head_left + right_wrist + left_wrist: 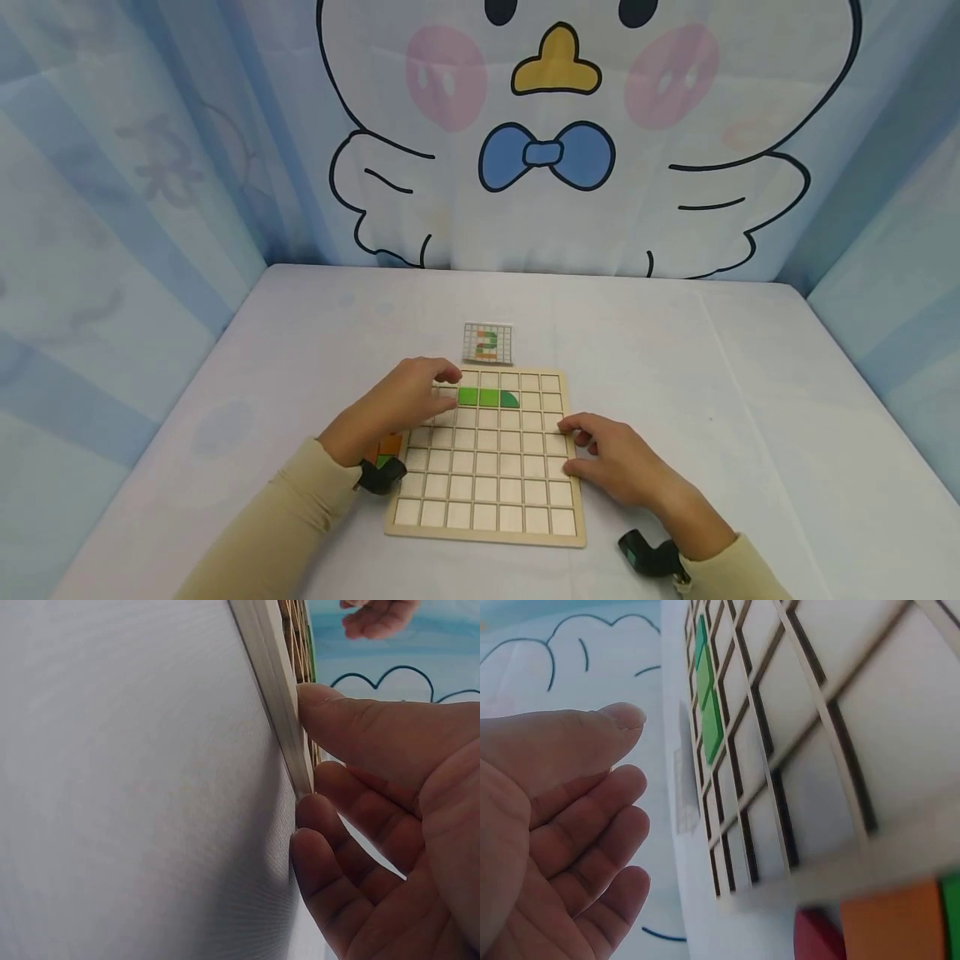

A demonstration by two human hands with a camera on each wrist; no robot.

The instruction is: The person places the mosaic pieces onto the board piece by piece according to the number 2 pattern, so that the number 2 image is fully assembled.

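A wooden grid board (486, 540) lies flat on the table. In one of its upper rows sit two light green square tiles (478, 397) and a dark green rounded tile (509, 400), side by side. My left hand (408, 396) hovers over the board's upper left, just beside those tiles. Its thumb and fingers stand apart with nothing between them, as the left wrist view of that hand (570, 802) shows. On the board's right edge rests my right hand (618, 462), thumb and loosely bent fingers touching the rim (289, 727).
A small pattern card (487, 343) with a green and orange figure lies just beyond the board. Left of the board, partly hidden by my left wrist, are orange blocks (896, 922), a green block (951, 915) and a dark red block (817, 934). A printed curtain (547, 225) hangs behind.
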